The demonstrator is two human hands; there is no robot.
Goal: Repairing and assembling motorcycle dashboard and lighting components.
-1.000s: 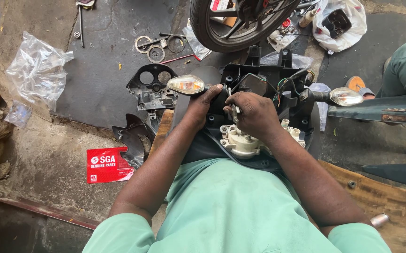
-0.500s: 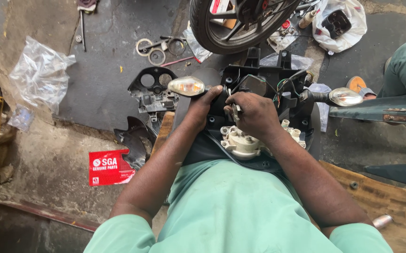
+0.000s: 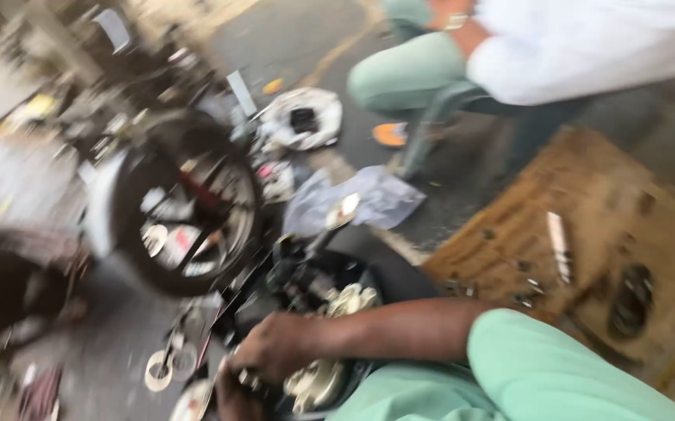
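The view swung hard to the right while the hands stayed on the motorcycle headlight assembly.

Compared with the earlier pictures, where the head camera looked straight down, the picture was now turned and blurred: the motorcycle wheel [image 3: 189, 210] moved from 12 o'clock to 9 o'clock, and a crouching person in a white shirt [image 3: 587, 47] filled 1 o'clock. A wooden board [image 3: 587, 257] with small metal parts lay at 3 o'clock. The black headlight assembly [image 3: 314, 304] with its pale metal parts remained at 6 o'clock, so the work seemed not interrupted, only the head turned. The right hand [image 3: 279, 347] was closed around a part of it as before. The left hand [image 3: 224, 398] was mostly cut off at the bottom edge; its grip I could not tell.
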